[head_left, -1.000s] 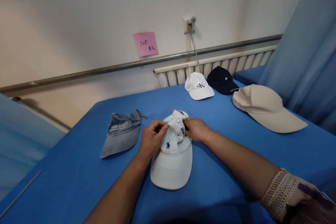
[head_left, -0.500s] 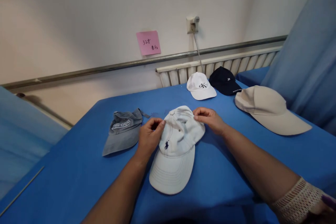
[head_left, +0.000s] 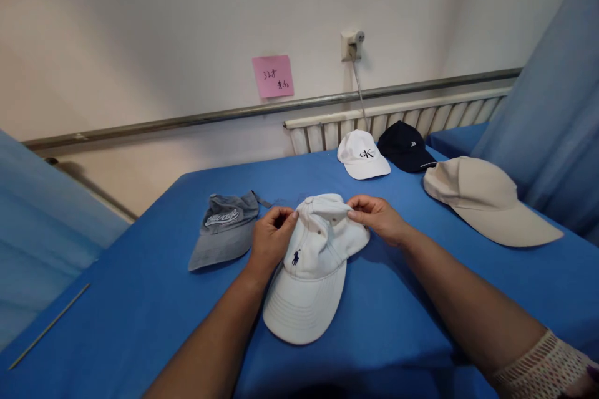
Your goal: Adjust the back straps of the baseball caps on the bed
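A pale, almost white baseball cap with a small dark horse-rider emblem lies in front of me, its brim pointing toward me. Its crown is creased and partly sunken. At the crown's left side, my left hand pinches the fabric between thumb and fingers. My right hand grips the cloth at the upper right, thumb and forefinger closed on it. Just left of my left hand rests a grey cap with white lettering and a loose back strap.
Toward the back of the blue-covered table sit a white cap and a black cap. A large beige cap lies at the right. A thin stick is at the left edge. Behind are a radiator and a metal rail.
My right hand has come out from behind the crown and moved right, spreading the cap's right side outward. My left hand keeps its pinch. The view has shifted slightly left.
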